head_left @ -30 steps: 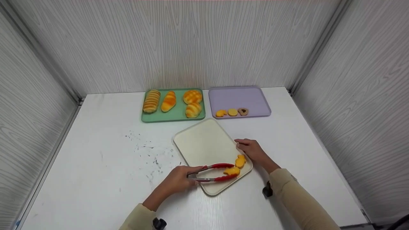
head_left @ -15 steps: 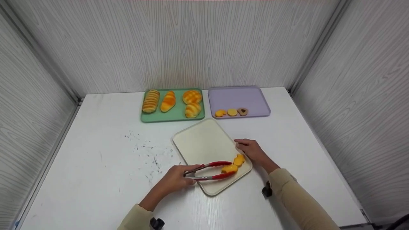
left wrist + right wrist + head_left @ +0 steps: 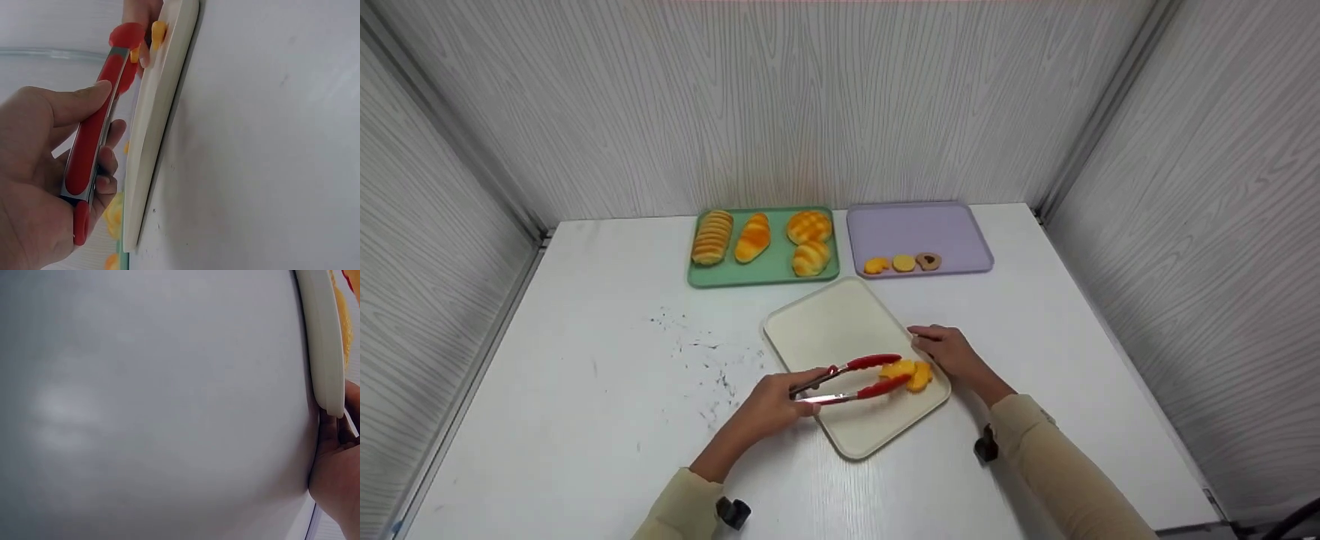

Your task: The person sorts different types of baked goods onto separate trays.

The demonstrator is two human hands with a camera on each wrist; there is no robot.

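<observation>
A cream tray [image 3: 832, 330] lies slanted at the table's middle. My left hand [image 3: 777, 399] grips red-tipped metal tongs [image 3: 851, 379], whose tips pinch a yellow cookie [image 3: 897, 368] just over the tray's right side. A second yellow cookie [image 3: 922, 377] lies right beside it on the tray. My right hand [image 3: 952, 351] holds the tray's right rim. In the left wrist view my fingers wrap the tongs' red handle [image 3: 90, 154] next to the tray's edge [image 3: 154, 129]. The right wrist view shows the right hand's fingers [image 3: 336, 467] against the tray's rim [image 3: 325, 349].
At the back, a green tray [image 3: 769, 268] carries several bread rolls, and a purple tray [image 3: 919, 225] to its right has three small cookies along its front. Dark specks mark the white table [image 3: 585, 360] left of centre. Grey panel walls close three sides.
The tongs closed on the nearer cookie and carried it up and away from the tray's near corner, next to the other cookie. The right hand stayed at the rim.
</observation>
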